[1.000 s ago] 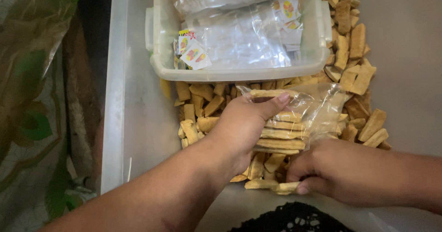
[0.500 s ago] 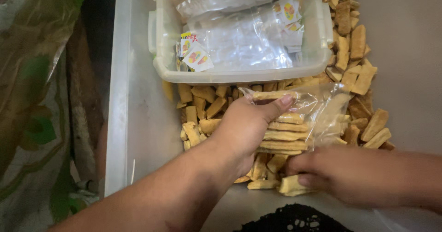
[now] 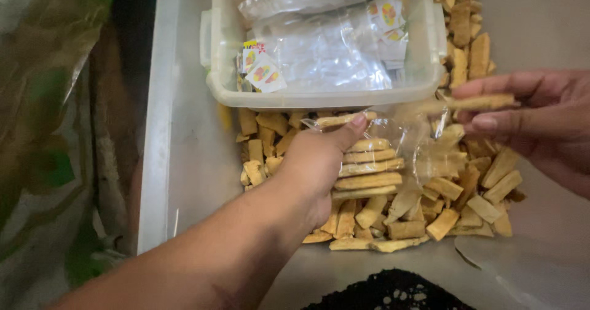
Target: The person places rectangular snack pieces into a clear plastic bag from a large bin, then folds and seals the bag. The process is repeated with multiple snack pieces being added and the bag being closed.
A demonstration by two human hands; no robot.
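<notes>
My left hand (image 3: pixel 316 165) grips a clear plastic bag (image 3: pixel 393 147) with a stack of flat golden biscuits (image 3: pixel 369 171) inside it, thumb on the bag's top edge. My right hand (image 3: pixel 531 122) is raised at the right, pinching one long biscuit stick (image 3: pixel 473 103) between thumb and fingers, just right of the bag's open mouth. Both hands are above a pile of loose biscuit pieces (image 3: pixel 455 193) lying on a grey metal surface.
A clear plastic tub (image 3: pixel 319 91) holding empty clear bags and small printed labels (image 3: pixel 261 70) sits behind the pile. More biscuits (image 3: pixel 467 45) run along its right side. A patterned cloth (image 3: pixel 55 150) lies left of the metal surface's raised edge (image 3: pixel 153 131). Something dark and lacy (image 3: pixel 387 291) is at the bottom.
My right hand has lifted from the low pile up to the right, now carrying one biscuit stick beside the bag. My left hand stays on the bag.
</notes>
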